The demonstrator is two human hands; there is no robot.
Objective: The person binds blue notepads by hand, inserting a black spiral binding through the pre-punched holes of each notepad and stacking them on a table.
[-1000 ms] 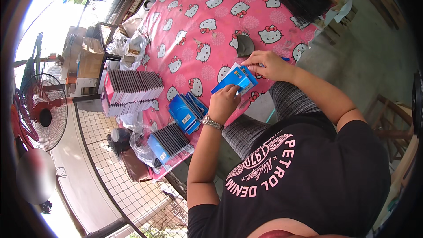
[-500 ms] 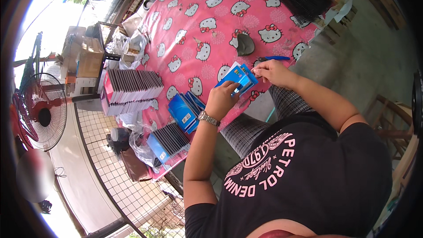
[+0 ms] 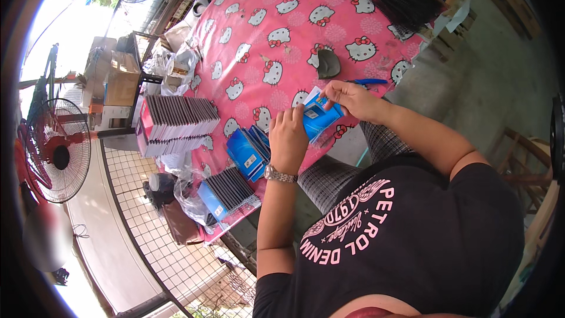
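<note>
Blue-covered notebook point(image 3: 325, 122) at the table's near edge: the right hand point(image 3: 348, 98) pinches its upper edge, while the left hand point(image 3: 288, 132), moments ago across the cover, now sits at its left side, grip unclear. A different blue face shows, suggesting handling midway. Beyond lie a blue tool point(image 3: 371, 81), a grey dish point(image 3: 328, 63) and black bristly strands point(image 3: 406, 3).

Right fingers point(image 3: 334, 89) hold a blue notebook point(image 3: 325, 120) beside the left fingers point(image 3: 288, 116).
</note>
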